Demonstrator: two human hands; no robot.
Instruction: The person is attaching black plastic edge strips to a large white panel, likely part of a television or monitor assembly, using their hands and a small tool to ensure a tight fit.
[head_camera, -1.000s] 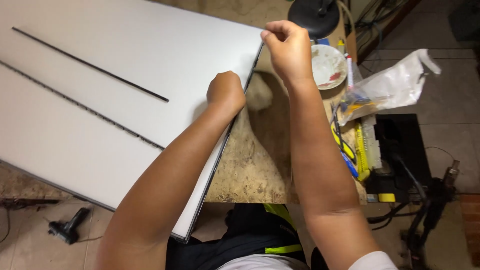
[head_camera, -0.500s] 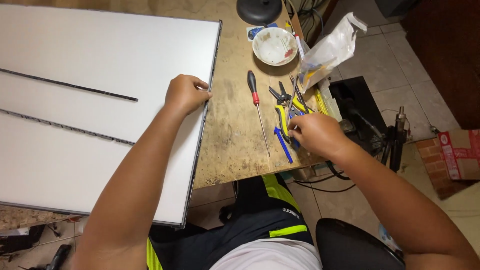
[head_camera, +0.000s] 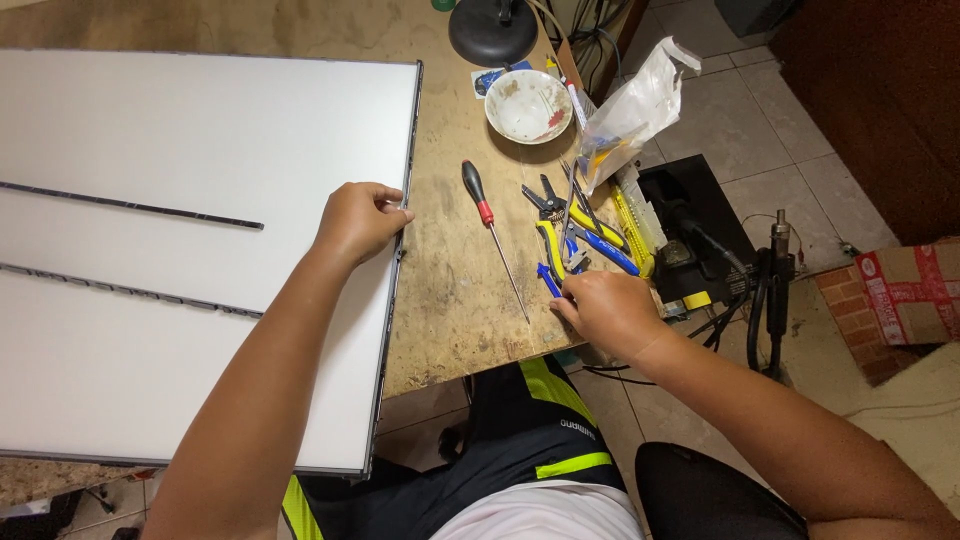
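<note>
Large flat white rectangular panel with a thin dark frame (head_camera: 200, 130) lies on the left part of the worn brown worktop (head_camera: 450, 290), its near end overhanging the worktop's front edge. Two thin dark strips (head_camera: 130, 207) lie across its face. Left hand (head_camera: 358, 220) curled on the panel's right edge, fingertips pinching the frame, likely steadying it. Right hand (head_camera: 608, 312) sits at the worktop's front right edge, fingers bent down into the pile of small blue and yellow handled pliers and cutters (head_camera: 575, 235); it touches a blue-handled one, but whether it grips it I cannot tell. Red and black handled screwdriver (head_camera: 492, 235) lies alone between panel and pile, tip toward the front edge. White round bowl with reddish smears (head_camera: 527, 105) near the far right corner, clear plastic bag (head_camera: 630, 110) beside it, black round lamp base (head_camera: 493, 32) behind.
</note>
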